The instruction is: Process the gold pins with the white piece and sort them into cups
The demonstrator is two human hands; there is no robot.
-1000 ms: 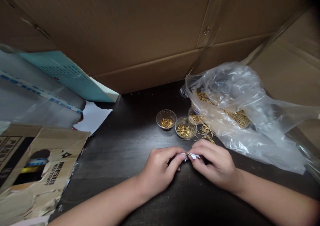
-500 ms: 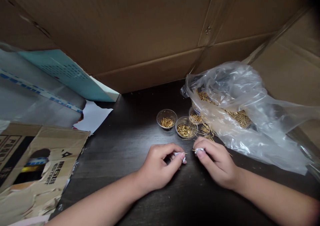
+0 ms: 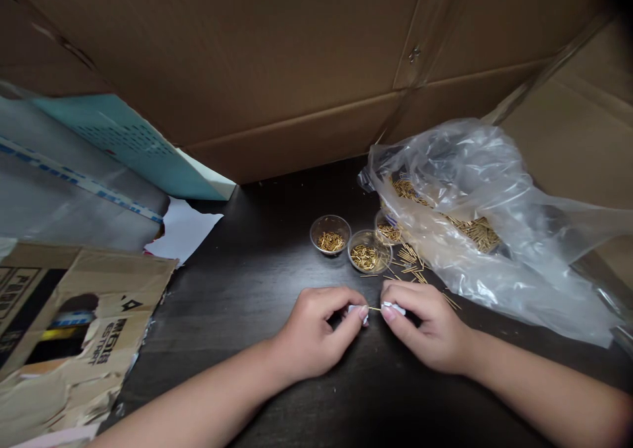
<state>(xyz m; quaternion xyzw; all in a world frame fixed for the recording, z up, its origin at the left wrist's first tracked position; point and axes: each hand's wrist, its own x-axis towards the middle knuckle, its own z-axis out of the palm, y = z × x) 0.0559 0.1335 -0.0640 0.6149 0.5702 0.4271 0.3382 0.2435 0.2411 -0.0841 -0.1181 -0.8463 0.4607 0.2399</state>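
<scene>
My left hand [image 3: 316,332] is closed in a pinch, thumb against fingers, with a small white scrap [image 3: 357,312] between them. Facing it, my right hand [image 3: 428,322] pinches another white scrap [image 3: 393,307]. A thin brass pin [image 3: 374,309] spans the small gap between both sets of fingertips; its ends are hidden in the grips. Whether it is one piece or two pieces meeting, I cannot tell. Just beyond my hands, a clear cup [image 3: 351,261] of short brass pieces stands beside a second clear cup [image 3: 316,240] with similar pieces.
A third clear cup [image 3: 380,220] sits partly under a clear plastic bag [image 3: 539,263] holding many brass pins. Loose brass pins [image 3: 409,255] lie on the dark table [image 3: 237,303]. Cardboard [image 3: 297,72] walls the back; a torn carton [image 3: 119,283] stands at the left.
My right hand has turned slightly and lowered, bringing its fingertips in line with my left. A brass pin now bridges the two hands, where a gap showed before.
</scene>
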